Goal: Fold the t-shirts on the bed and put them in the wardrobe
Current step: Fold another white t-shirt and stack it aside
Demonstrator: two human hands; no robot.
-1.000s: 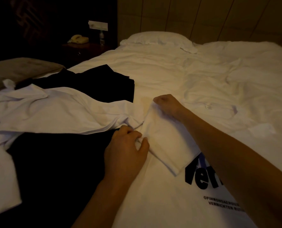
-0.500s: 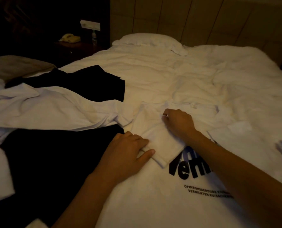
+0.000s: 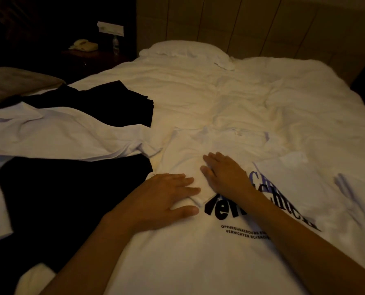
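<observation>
The white printed t-shirt (image 3: 198,252) lies flat on the bed (image 3: 262,99) right in front of me, its sleeve (image 3: 190,165) folded in over the chest, just beside the black lettering. My left hand (image 3: 166,196) rests flat on the sleeve's near corner, fingers straight, gripping nothing. My right hand (image 3: 224,173) lies flat on the same fold, just past the left one, fingers also straight, smoothing rather than holding. The cloth looks thin, light and limp, so I judge it will wrinkle and slip out of its fold unless pressed down. For the next fold I would pinch it at the hem or shoulder seam, where the cloth is doubled. Left of this shirt lie another white shirt (image 3: 56,137) and dark garments (image 3: 60,199), unfolded.
</observation>
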